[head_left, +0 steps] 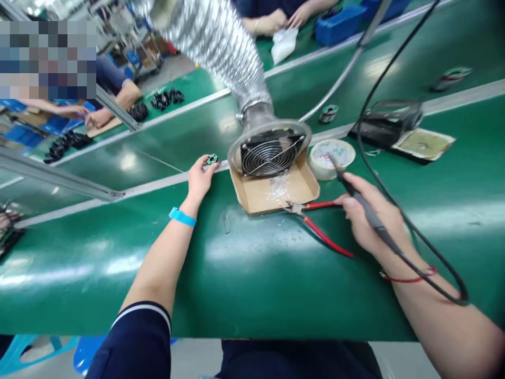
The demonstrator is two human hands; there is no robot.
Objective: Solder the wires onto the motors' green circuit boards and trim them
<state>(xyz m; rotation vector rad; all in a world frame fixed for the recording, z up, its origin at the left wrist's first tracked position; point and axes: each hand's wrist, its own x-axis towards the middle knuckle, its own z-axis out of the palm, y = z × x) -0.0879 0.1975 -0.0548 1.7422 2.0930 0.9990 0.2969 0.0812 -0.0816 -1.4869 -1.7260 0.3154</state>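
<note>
My left hand (201, 178), with a blue strap on its wrist, pinches a small round green circuit board (212, 159) close to the grey rail. A soldering iron (365, 208) with a dark handle and black cable is in my right hand (374, 218); its tip points toward a roll of pale tape (332, 158). Cutting pliers (311, 209) with red handles lie spread on the green table, their jaws by the rim of a cardboard tray (256, 202). Clear clippings (279, 188) lie in that tray, below a black fan with a wire guard (272, 155).
A silver flexible duct (229, 52) comes down to the fan hood. At the right are a soldering iron stand (390, 123) and a yellowish sponge tray (426, 143). A solder spool (329, 113) stands behind the tape. Co-workers' hands (272, 22) and blue bins (339, 25) appear across the partition.
</note>
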